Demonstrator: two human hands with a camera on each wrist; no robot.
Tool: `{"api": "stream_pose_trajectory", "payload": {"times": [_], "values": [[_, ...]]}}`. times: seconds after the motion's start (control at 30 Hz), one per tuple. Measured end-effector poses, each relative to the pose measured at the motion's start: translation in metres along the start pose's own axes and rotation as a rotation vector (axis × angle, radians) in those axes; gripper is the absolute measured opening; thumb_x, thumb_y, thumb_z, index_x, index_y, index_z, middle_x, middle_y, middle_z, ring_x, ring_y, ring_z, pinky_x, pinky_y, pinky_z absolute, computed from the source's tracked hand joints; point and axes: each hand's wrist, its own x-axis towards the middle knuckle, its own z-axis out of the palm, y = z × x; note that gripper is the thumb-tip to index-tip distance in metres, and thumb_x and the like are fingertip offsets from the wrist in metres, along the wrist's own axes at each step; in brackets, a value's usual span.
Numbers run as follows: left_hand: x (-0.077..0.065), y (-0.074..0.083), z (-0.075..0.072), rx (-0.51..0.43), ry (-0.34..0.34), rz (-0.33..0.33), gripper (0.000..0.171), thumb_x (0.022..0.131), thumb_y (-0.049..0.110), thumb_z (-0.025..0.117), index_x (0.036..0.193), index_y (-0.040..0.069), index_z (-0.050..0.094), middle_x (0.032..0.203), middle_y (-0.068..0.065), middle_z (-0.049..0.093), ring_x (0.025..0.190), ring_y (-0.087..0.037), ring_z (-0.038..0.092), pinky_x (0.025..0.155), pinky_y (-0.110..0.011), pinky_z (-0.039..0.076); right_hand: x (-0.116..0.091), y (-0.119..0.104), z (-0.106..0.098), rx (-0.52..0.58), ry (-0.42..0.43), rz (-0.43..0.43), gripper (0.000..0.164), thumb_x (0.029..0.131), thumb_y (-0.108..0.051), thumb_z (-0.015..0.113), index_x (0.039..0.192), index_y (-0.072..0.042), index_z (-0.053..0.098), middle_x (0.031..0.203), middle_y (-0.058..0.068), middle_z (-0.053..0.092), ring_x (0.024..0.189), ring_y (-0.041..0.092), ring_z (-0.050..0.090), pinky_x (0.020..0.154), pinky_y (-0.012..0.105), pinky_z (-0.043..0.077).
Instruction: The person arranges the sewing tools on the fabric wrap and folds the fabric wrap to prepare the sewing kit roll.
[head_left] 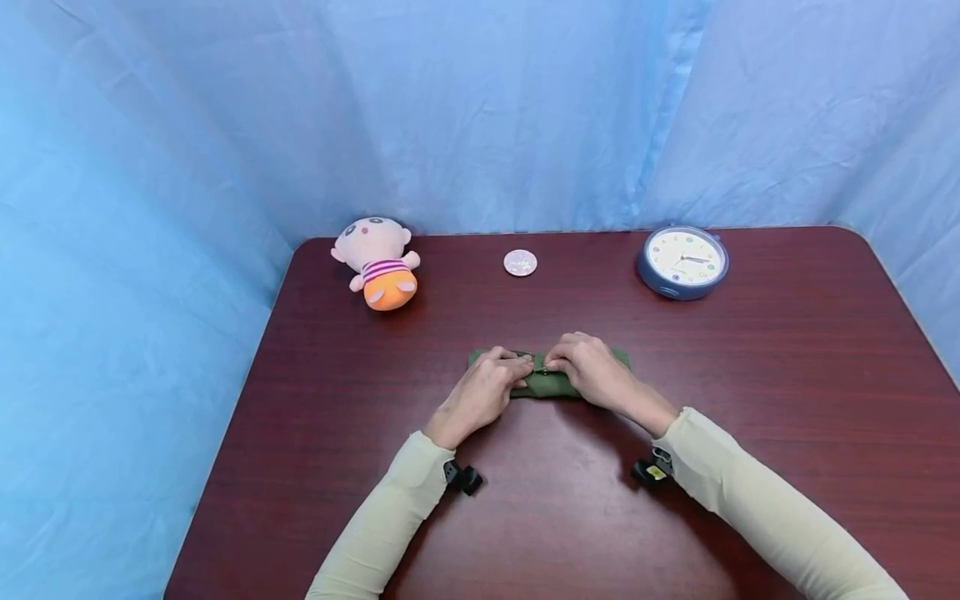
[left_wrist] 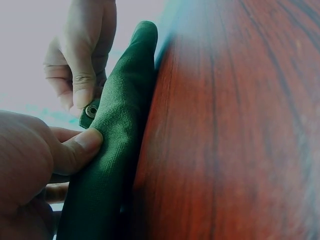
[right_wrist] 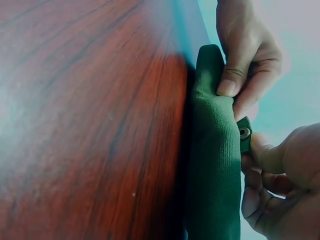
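Observation:
A long, rolled or folded green cloth case [head_left: 551,386] lies on the table between both hands. My left hand [head_left: 483,387] holds its left part, with the thumb pressed on the near side in the left wrist view. The fingers behind the cloth are partly hidden. My right hand [head_left: 596,372] pinches a short green strap [right_wrist: 245,135] between thumb and fingers, close to the left fingertips. A round metal snap [left_wrist: 91,111] shows on the strap's end, which stands away from the cloth. Whatever the case may contain is hidden.
On the dark red table [head_left: 337,467] a plush doll [head_left: 386,271] lies at the back left. A pale round disc [head_left: 520,262] lies at the back middle, and a blue alarm clock [head_left: 683,262] sits at the back right. Blue curtains [head_left: 487,117] hang behind the table.

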Motion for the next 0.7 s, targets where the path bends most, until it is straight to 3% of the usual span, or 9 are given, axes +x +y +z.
{"api": "stream_pose_trajectory", "payload": {"times": [0.27,0.53,0.7], "values": [[0.001,0.0,-0.002,-0.01,0.006,0.013,0.03,0.1,0.015,0.059,0.127,0.008,0.07,0.129,-0.006,0.07,0.11,-0.021,0.066,0.096,-0.03,0.054,-0.004,0.002,0.001,-0.075,0.021,-0.085,0.007,0.09,-0.01,0.071,0.088,-0.007,0.076,0.087,0.003,0.072,0.086,0.02,0.065,0.08,0.038,0.054],[0.001,0.0,-0.003,-0.007,0.025,0.009,0.03,0.099,0.015,0.06,0.127,0.007,0.07,0.126,-0.007,0.072,0.108,-0.021,0.066,0.095,-0.031,0.054,-0.008,0.002,0.007,-0.186,0.185,-0.315,0.003,0.082,-0.005,0.077,0.081,-0.006,0.074,0.079,0.003,0.065,0.075,0.019,0.058,0.067,0.032,0.052],[0.0,0.001,-0.001,0.01,0.015,0.007,0.029,0.1,0.015,0.06,0.126,0.009,0.071,0.126,-0.005,0.072,0.108,-0.019,0.066,0.094,-0.029,0.055,-0.012,0.002,0.013,-0.326,0.236,-0.445,0.004,0.08,-0.003,0.07,0.082,-0.005,0.073,0.081,0.004,0.063,0.074,0.021,0.054,0.063,0.032,0.046]]}}
